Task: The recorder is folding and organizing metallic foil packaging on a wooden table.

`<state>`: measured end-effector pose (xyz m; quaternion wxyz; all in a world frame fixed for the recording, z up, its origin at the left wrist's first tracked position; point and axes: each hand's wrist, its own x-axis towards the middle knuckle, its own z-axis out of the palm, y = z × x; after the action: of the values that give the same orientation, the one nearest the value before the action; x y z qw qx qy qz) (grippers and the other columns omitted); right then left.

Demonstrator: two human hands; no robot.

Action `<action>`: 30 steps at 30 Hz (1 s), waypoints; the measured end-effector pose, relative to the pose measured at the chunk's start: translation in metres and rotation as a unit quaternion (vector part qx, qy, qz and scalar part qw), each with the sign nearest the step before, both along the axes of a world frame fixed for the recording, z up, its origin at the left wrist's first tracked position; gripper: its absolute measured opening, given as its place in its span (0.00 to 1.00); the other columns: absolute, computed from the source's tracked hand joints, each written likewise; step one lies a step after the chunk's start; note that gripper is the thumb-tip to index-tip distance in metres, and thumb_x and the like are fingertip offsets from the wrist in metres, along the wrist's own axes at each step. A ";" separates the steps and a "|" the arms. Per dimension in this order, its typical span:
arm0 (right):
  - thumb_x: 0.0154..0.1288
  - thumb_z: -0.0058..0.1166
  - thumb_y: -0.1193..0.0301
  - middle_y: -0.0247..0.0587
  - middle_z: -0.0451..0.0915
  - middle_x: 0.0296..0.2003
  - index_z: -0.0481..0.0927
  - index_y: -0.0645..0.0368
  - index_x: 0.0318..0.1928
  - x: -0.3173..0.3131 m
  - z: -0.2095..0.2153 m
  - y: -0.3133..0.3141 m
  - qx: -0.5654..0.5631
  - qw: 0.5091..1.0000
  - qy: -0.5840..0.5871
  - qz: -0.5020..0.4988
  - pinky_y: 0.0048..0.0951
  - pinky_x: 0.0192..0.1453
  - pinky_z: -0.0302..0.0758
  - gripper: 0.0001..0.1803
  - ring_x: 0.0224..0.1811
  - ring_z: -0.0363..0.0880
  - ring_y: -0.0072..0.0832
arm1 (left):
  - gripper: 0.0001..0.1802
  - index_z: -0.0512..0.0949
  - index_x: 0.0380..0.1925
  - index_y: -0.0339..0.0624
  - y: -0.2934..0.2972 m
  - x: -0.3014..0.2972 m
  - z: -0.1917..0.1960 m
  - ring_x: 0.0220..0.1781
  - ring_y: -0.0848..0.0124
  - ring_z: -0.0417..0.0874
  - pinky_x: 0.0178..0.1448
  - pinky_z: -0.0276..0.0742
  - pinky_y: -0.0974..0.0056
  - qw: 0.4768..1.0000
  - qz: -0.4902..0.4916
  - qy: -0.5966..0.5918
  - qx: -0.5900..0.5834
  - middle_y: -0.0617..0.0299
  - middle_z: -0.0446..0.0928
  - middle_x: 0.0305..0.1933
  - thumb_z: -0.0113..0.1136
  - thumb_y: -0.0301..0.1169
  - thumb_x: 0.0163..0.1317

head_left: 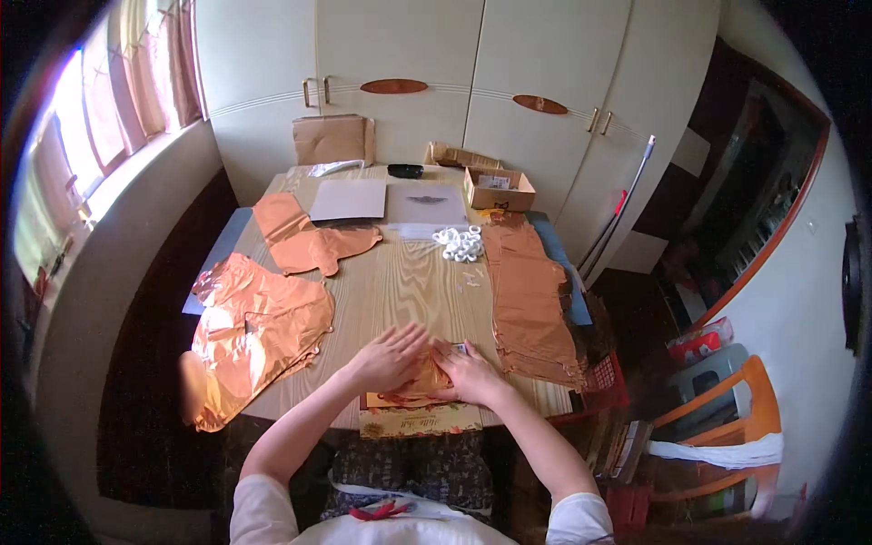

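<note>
At the near edge of the wooden table, my right hand (468, 372) lies flat with fingers stretched over a crumpled piece of shiny copper-coloured foil (421, 382). My left hand (396, 357) is beside it, palm turned inward and fingers extended, partly over the foil. Underneath lies a printed yellow-brown sheet (422, 421) with a leaf pattern, jutting past the table edge. Larger flat foil shapes, like deflated foil balloons, are spread out on the left (263, 322) and farther back (313, 238). A stack of flat copper foil (531, 295) sits on the right.
A heap of small white rings (460, 242) lies mid-table. Behind are a grey-white sheet (348, 199), a clear plastic bag (427, 205), a black tray (405, 171) and an open cardboard box (500, 189). A wooden chair (763, 409) stands at the right.
</note>
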<state>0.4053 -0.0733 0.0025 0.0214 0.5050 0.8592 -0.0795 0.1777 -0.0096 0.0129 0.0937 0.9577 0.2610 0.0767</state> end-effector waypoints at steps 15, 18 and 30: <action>0.60 0.57 0.51 0.36 0.79 0.52 0.81 0.58 0.51 -0.042 0.027 -0.095 0.244 0.954 0.109 0.134 0.42 0.65 0.66 0.26 0.57 0.74 0.28 | 0.33 0.57 0.72 0.50 0.000 0.005 -0.023 0.77 0.57 0.54 0.77 0.45 0.47 0.996 -0.035 0.015 0.086 0.58 0.55 0.76 0.38 0.52 0.71; 0.61 0.56 0.64 0.33 0.81 0.48 0.83 0.58 0.47 -0.053 0.011 -0.105 0.309 0.936 0.136 0.100 0.36 0.62 0.69 0.16 0.53 0.77 0.26 | 0.33 0.57 0.72 0.51 0.001 0.005 -0.022 0.77 0.56 0.55 0.76 0.47 0.45 0.996 -0.042 -0.002 0.084 0.58 0.56 0.75 0.39 0.52 0.71; 0.61 0.58 0.71 0.34 0.83 0.43 0.84 0.52 0.40 0.031 0.062 -0.192 0.388 0.896 0.214 0.019 0.34 0.56 0.78 0.06 0.47 0.81 0.30 | 0.34 0.55 0.72 0.51 -0.004 0.006 -0.014 0.77 0.55 0.52 0.77 0.44 0.43 0.997 -0.040 0.014 0.071 0.56 0.54 0.76 0.38 0.52 0.70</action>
<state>0.4365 -0.2655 0.0641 -0.3586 0.4274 0.8154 0.1543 0.1839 -0.0137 -0.0009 0.0242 0.9726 0.2178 0.0777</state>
